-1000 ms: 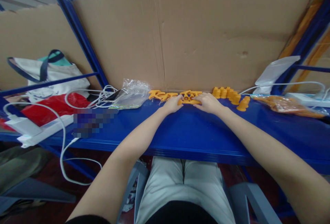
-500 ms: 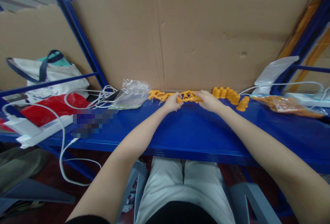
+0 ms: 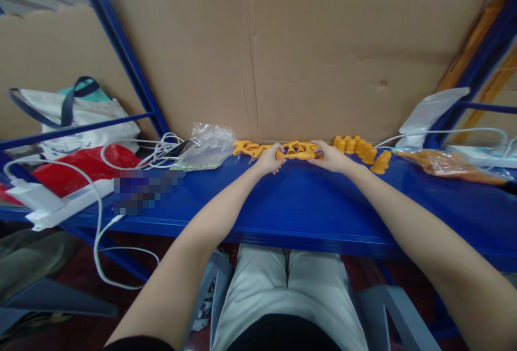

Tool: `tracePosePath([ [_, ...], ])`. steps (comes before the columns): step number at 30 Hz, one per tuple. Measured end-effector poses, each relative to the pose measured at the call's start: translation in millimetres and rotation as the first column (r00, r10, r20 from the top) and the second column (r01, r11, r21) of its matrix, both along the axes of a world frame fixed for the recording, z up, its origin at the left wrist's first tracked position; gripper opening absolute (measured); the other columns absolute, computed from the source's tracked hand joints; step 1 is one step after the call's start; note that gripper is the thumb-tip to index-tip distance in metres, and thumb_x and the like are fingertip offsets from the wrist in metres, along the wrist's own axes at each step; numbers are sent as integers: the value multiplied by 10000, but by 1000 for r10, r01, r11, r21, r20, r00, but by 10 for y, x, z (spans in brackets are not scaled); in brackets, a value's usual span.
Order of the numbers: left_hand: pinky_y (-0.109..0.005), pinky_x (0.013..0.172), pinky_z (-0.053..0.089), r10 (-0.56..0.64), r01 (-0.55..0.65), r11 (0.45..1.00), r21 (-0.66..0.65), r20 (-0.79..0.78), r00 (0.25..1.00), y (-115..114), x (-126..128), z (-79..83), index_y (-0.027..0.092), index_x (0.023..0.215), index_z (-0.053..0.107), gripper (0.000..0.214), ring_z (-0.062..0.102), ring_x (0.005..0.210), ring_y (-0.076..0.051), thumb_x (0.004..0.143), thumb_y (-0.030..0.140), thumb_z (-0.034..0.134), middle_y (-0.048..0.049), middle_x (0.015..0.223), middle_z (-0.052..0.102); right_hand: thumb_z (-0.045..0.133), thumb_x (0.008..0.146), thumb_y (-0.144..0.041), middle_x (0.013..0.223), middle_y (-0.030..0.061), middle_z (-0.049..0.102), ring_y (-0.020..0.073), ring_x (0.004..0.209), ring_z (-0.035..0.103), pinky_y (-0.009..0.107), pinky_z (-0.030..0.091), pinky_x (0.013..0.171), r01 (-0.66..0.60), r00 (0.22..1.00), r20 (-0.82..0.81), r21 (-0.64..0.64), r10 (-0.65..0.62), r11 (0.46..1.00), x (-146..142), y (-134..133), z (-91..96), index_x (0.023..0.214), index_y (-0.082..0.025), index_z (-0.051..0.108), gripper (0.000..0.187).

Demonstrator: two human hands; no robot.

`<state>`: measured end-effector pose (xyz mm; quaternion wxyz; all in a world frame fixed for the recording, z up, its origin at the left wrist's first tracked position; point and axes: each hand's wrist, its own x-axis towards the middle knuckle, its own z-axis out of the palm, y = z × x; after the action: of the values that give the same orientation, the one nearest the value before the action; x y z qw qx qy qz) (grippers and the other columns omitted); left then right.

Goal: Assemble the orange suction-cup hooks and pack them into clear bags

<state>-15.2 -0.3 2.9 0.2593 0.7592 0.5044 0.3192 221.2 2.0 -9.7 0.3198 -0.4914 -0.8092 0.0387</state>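
Near the back edge of the blue shelf, orange plastic pieces with open, branching shapes lie in a row between my hands. My left hand is at the row's left end, thumb and fingers closed on an orange plastic piece. At the right end, my right hand has its thumb and fingers curled round the end of the orange pieces; its fingertips are partly hidden. More orange branching pieces, with small coiled bits beside them, lie left of my left hand. Several orange stepped cylindrical pieces stand to the right.
A clear plastic bag and white cables lie left, near a white power strip and red bag. A packet of orange parts lies right. A cardboard sheet rises behind the blue shelf.
My right hand has shifted slightly right, uncovering more of the orange pieces. My left hand stays in nearly the same place at the row's left end.
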Motion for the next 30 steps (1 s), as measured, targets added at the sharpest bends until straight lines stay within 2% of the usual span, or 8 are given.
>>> tracePosePath([
  [5,-120,401,404,16,-16,1000,-5,-3,1000,3,-1,-8,187,1055,460,230,537,398,-72,905,91,606,129,503,459,756,753,-180,1090,154,694,225,901,712,406,581,880,-44,977,-213,-146,12,988,23,63,-23,1316,-106,542,607],
  [9,-133,414,417,21,-21,1000,-12,-5,1000,-12,10,-2,186,1052,466,247,533,392,-70,893,128,647,124,506,478,761,775,-194,1038,120,700,188,853,707,384,591,863,-95,926,-377,-197,15,976,30,63,-14,1213,-134,602,469],
  [12,-136,407,414,10,-10,1000,-4,-6,1000,-28,11,5,183,1044,468,277,518,386,-64,879,177,690,120,513,485,739,818,-209,961,101,712,159,750,699,324,608,754,-106,888,-458,-280,-35,954,3,16,29,1167,-143,622,374],
  [17,-152,412,430,-4,3,1000,-5,-14,1000,-40,7,15,179,1048,469,290,514,388,-66,877,210,702,112,524,503,669,895,-226,771,44,688,93,535,603,194,523,499,-86,867,-484,-381,-120,920,-78,-98,107,1172,-140,613,296],
  [22,-141,418,428,8,-8,1000,-17,-6,1000,-27,5,12,183,1027,462,250,534,413,-72,888,122,661,119,521,483,710,853,-160,692,-9,659,88,518,588,181,501,483,-171,849,-520,-447,-99,878,-78,-153,124,1172,-159,592,340],
  [24,-138,411,420,2,-2,1000,-14,-7,1000,-15,3,2,186,1022,460,249,530,410,-72,888,114,657,124,516,469,724,835,-140,671,-17,657,89,516,586,185,497,494,-195,840,-535,-454,-91,869,-58,-157,124,1092,-159,612,281],
  [27,-139,409,419,-11,11,1000,-10,-21,1000,8,0,-20,188,1024,463,252,529,408,-77,885,117,661,124,508,462,688,879,-188,638,1,658,79,500,573,174,468,486,-196,847,-522,-484,-101,853,-43,-174,132,871,-152,628,71],
  [30,-144,417,427,-11,10,1000,-7,-36,999,34,-3,-43,188,1033,472,254,535,412,-81,882,121,664,123,508,464,638,930,-267,582,14,638,65,463,546,158,418,448,-191,862,-494,-526,-115,829,-64,-204,141,705,-156,584,257],
])
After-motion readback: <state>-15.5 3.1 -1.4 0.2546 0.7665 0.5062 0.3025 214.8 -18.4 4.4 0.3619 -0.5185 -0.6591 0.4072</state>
